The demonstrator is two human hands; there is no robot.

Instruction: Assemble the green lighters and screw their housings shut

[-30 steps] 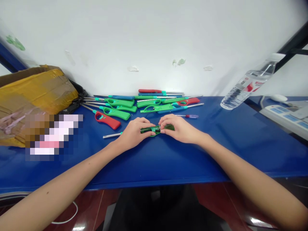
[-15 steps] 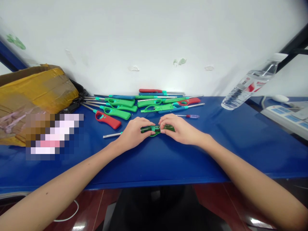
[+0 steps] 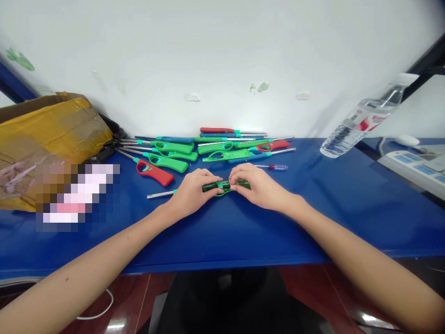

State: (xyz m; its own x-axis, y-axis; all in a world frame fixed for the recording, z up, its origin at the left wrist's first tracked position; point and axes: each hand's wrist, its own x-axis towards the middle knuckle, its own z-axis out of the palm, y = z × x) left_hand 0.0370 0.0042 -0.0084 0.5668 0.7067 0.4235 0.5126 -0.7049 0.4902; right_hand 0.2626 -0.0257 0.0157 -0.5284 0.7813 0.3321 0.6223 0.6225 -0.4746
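Both my hands rest on the blue table point(image 3: 222, 232) around one green long-nosed lighter point(image 3: 222, 186). My left hand point(image 3: 193, 192) is closed over its front part, and the metal nozzle point(image 3: 160, 194) sticks out to the left. My right hand point(image 3: 259, 185) is closed on the handle end, with fingertips pinching the dark green body. Between the two hands the lighter's middle shows, lying low on the tabletop.
A pile of several green, red and blue lighters point(image 3: 208, 148) lies against the white wall. A small screwdriver point(image 3: 273, 166) lies right of my hands. A taped cardboard box point(image 3: 48, 134) stands at left, a water bottle point(image 3: 361, 120) and a power strip point(image 3: 413, 167) at right.
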